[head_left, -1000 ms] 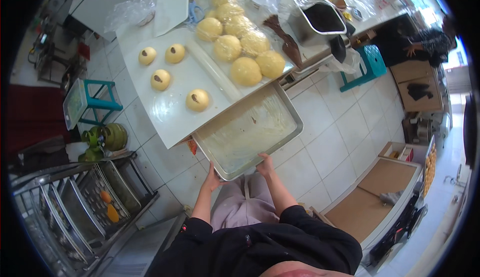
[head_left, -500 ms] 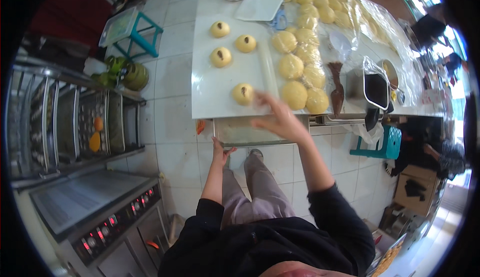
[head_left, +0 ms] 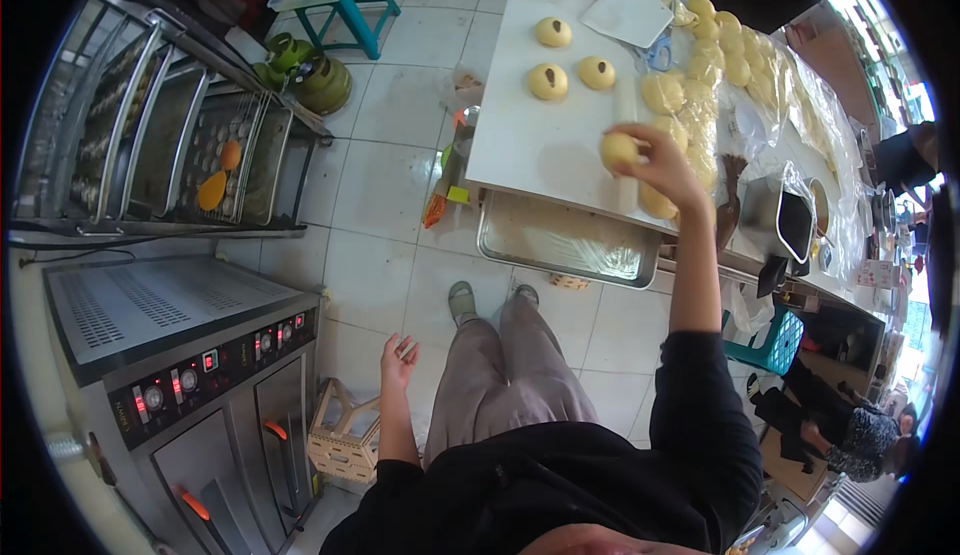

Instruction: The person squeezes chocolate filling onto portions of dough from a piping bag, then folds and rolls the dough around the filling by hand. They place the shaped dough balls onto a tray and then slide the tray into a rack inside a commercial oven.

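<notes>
My right hand (head_left: 655, 160) is closed around a round yellow dough ball (head_left: 619, 149), just above the white table. Beside it lies a pale rolling pin (head_left: 627, 105), partly behind the hand. Farther to the left on the tabletop sit three dough balls, each with a dark filling spot on top; one of these filled dough balls (head_left: 548, 82) is the nearest. My left hand (head_left: 400, 357) hangs low over the floor, fingers apart and holding nothing. A metal baking tray (head_left: 540, 240) juts out from under the table's near edge.
Rows of dough balls under clear plastic film (head_left: 705, 65) cover the table's right part, near a dark-filled piping bag (head_left: 731, 180) and a metal container (head_left: 765, 205). An oven (head_left: 215, 375) and a tray rack (head_left: 165, 145) stand left. Another person is at right.
My right hand has closed on the nearest filled dough ball and lifted it. My left hand has left the tray's edge and dropped back. The view has turned toward the left.
</notes>
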Available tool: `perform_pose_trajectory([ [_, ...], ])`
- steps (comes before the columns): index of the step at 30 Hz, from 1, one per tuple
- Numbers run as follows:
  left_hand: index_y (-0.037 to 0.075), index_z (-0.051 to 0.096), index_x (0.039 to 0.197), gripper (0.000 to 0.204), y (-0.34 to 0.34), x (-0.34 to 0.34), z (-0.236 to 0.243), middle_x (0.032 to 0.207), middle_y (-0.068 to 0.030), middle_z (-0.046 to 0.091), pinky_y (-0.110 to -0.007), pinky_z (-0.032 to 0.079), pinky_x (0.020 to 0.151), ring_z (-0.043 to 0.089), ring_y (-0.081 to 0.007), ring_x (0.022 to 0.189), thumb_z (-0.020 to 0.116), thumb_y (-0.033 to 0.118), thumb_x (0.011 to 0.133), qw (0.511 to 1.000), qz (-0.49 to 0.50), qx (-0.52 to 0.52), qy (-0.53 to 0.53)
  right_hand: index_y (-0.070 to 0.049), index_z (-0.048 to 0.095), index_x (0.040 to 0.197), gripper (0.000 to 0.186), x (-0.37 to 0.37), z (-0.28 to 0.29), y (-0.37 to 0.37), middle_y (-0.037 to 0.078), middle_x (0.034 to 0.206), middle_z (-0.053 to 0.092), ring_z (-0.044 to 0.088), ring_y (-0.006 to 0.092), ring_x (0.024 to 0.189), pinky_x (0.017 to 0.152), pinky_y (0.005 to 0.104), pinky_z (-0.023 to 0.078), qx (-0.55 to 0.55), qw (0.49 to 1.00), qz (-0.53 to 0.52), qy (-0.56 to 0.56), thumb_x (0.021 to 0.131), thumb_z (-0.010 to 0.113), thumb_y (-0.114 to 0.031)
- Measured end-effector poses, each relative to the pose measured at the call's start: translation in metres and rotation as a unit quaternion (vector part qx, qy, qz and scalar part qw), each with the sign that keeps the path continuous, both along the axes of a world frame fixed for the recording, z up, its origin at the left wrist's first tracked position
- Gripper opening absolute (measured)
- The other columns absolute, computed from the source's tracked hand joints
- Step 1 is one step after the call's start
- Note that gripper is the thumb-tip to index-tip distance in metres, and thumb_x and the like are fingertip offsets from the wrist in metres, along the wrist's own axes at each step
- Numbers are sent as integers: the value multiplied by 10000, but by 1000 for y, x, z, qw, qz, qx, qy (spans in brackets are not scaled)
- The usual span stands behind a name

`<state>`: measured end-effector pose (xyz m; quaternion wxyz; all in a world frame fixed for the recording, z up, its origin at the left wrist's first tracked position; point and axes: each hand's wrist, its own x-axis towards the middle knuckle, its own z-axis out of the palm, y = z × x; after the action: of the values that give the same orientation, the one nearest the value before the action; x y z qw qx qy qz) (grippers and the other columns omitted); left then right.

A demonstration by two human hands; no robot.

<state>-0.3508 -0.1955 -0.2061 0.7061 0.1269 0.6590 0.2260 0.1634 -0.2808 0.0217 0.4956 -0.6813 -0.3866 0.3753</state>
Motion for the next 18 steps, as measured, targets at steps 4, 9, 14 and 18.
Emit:
perform_pose_trajectory([
  [4,134,421,1138,388,4,-26,12,1025,-103,500,-311,449,704,541,-278,872,515,291,795,999,24,-15,22,-45,563,968,378,-79,-21,-21,34,884,576,548,123,783,705,272,463,-23,990,117,76,608,678,-67],
  [9,139,424,1139,370,15,-5,21,1011,-87,511,-296,431,678,550,-246,853,496,283,806,997,-49,9,-58,-65,588,903,323,-131,-153,10,104,920,571,548,200,841,737,299,449,-138,983,41,-111,587,655,-79],
  [14,141,424,1141,374,22,-11,14,1016,-80,510,-269,410,629,557,-226,850,489,298,809,993,-102,-2,-61,-94,557,953,417,-145,-226,41,132,952,541,519,295,876,744,366,441,-155,941,15,-299,545,633,-46],
  [18,143,413,1153,382,25,-29,1,1011,-75,508,-213,391,521,568,-224,833,476,304,812,993,-105,-16,-60,-122,526,1043,535,-151,-239,45,145,1053,492,478,293,976,820,387,403,-232,905,29,-356,528,655,-58],
])
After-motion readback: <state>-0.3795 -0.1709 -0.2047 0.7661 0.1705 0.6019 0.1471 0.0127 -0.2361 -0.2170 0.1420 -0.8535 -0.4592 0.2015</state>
